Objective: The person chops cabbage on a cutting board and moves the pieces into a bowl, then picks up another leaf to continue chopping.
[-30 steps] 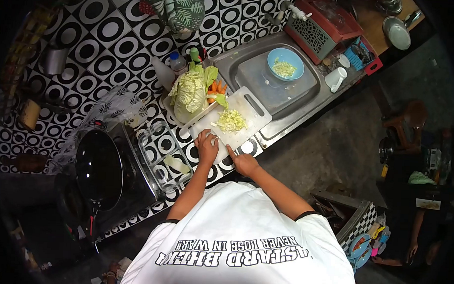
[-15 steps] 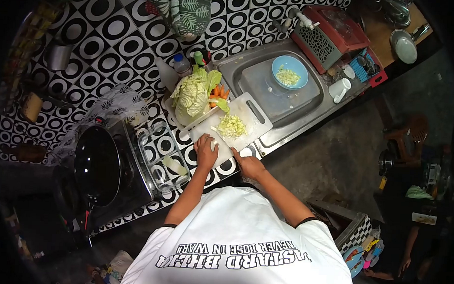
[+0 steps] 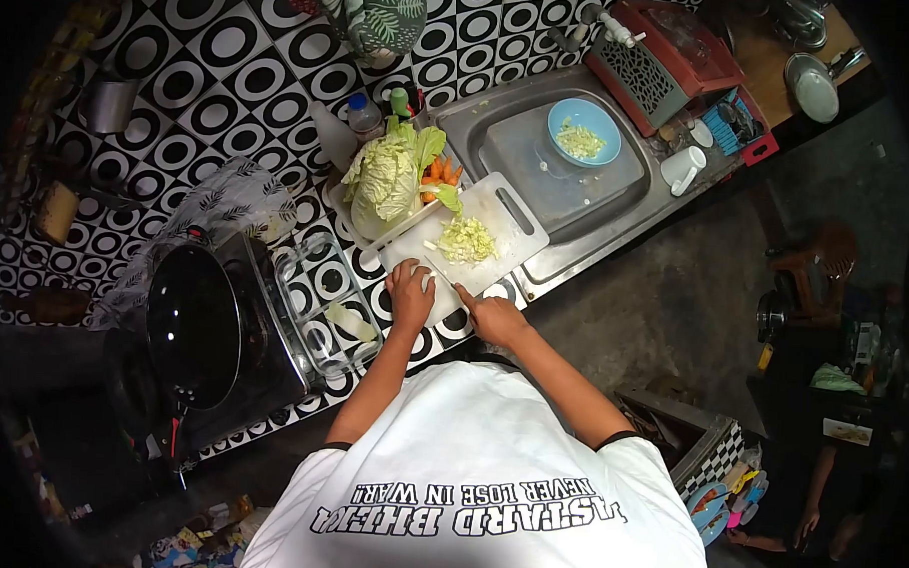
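Note:
Over the near left part of the white cutting board [image 3: 514,248], my left hand [image 3: 411,295] bends its fingers down onto a small pale piece of cabbage, mostly covered by them. My right hand [image 3: 493,317] is closed around a knife, its index finger stretched along the top; the handle is hidden and only a bit of thin blade [image 3: 441,277] shows beside the left fingertips. A heap of chopped cabbage [image 3: 466,241] lies on the board beyond both hands. Behind it, a cabbage head [image 3: 383,186] and several carrots [image 3: 443,175] sit in a pale container.
A blue bowl [image 3: 607,154] with chopped pieces stands in the metal sink [image 3: 535,272] at the right. Left of the board is a glass dish [image 3: 317,364] holding a pale cabbage strip [image 3: 351,323]. Farther left, a black wok [image 3: 193,325] rests on the stove. A white mug [image 3: 683,170] stands beyond the sink.
My right hand has shifted slightly up and left, closer to my left hand, which stays on the piece. The knife blade is now a little easier to see.

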`<state>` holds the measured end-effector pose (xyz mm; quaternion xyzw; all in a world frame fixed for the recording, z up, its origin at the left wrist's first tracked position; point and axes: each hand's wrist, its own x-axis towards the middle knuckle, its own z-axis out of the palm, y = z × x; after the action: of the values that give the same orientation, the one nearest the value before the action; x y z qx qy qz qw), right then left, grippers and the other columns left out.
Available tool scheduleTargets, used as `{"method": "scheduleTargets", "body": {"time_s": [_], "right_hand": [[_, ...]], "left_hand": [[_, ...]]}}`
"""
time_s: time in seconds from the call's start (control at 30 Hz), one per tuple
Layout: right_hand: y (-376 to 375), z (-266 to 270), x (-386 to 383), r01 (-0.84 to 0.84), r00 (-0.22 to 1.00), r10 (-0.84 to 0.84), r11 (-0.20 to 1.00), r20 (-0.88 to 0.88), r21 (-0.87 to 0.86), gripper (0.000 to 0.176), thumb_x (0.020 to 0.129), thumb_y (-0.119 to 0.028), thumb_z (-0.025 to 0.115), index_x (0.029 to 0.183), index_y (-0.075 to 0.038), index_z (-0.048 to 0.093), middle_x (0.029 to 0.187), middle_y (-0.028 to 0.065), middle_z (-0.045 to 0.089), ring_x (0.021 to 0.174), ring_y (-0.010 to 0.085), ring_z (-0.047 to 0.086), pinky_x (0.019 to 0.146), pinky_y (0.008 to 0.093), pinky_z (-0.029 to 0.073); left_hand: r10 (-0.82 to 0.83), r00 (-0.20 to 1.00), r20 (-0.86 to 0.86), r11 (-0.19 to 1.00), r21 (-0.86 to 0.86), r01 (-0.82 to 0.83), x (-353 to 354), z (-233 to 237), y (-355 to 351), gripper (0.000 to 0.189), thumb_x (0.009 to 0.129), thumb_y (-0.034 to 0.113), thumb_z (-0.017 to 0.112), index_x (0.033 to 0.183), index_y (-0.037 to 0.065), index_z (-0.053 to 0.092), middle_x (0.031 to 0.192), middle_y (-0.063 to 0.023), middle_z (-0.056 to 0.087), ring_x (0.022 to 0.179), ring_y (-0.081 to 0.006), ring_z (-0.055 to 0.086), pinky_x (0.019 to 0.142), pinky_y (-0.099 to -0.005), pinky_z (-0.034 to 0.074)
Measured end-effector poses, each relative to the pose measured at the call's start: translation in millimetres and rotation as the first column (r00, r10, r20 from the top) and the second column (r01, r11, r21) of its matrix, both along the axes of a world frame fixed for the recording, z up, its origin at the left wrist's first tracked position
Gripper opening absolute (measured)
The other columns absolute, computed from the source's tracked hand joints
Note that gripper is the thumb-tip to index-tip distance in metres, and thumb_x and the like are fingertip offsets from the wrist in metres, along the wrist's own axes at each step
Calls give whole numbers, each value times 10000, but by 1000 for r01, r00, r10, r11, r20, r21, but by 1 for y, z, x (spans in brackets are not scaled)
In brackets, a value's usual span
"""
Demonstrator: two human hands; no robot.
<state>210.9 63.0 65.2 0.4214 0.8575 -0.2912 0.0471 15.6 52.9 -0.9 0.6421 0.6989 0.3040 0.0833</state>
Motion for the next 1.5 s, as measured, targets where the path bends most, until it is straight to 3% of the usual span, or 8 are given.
{"method": "scheduleTargets", "body": {"time_s": [0.6, 0.9, 1.3, 1.43, 1.5], "right_hand": [[-14, -14, -22, 2, 1000, 0, 994, -18, 111, 764, 760, -28, 535, 1484, -24, 290, 678, 204, 637, 615, 371, 631, 590, 452, 512], [-22, -15, -25, -5, 999, 0, 995, 54, 97, 806, 777, -1, 512, 1515, -23, 189, 756, 192, 658, 673, 351, 649, 608, 436, 520], [-23, -23, -23, -19, 999, 13, 994, 51, 107, 812, 788, -1, 503, 1523, -29, 158, 747, 177, 658, 645, 336, 647, 591, 436, 518], [-23, -21, -23, -17, 999, 12, 995, 45, 101, 818, 782, 0, 504, 1522, -28, 158, 734, 172, 657, 634, 338, 646, 586, 435, 517], [-23, -19, -23, -25, 996, 20, 998, 83, 62, 802, 805, -29, 503, 1526, -46, 152, 800, 164, 684, 685, 327, 668, 607, 435, 534]], "left_hand": [[41, 999, 33, 994, -103, -37, 3, 3, 8, 151, 688, 137, 735, 819, 105, 667, 1079, -61, 556, 1099, -282, 484, 952, -444, 341], [33, 999, 14, 993, -113, -32, 2, -1, 11, 150, 682, 140, 739, 814, 115, 673, 1065, -55, 546, 1100, -274, 473, 937, -444, 346], [8, 1000, 27, 990, -142, -4, 1, 4, 10, 139, 712, 132, 726, 834, 78, 684, 1075, -92, 542, 1083, -287, 482, 932, -459, 338], [18, 1000, 14, 994, -113, -16, 0, -3, 10, 157, 680, 138, 740, 819, 113, 670, 1067, -59, 540, 1096, -278, 478, 927, -463, 346], [13, 1000, 21, 995, -95, -11, 0, -4, 10, 154, 682, 136, 739, 817, 111, 670, 1072, -62, 538, 1103, -279, 476, 928, -460, 346]]}}
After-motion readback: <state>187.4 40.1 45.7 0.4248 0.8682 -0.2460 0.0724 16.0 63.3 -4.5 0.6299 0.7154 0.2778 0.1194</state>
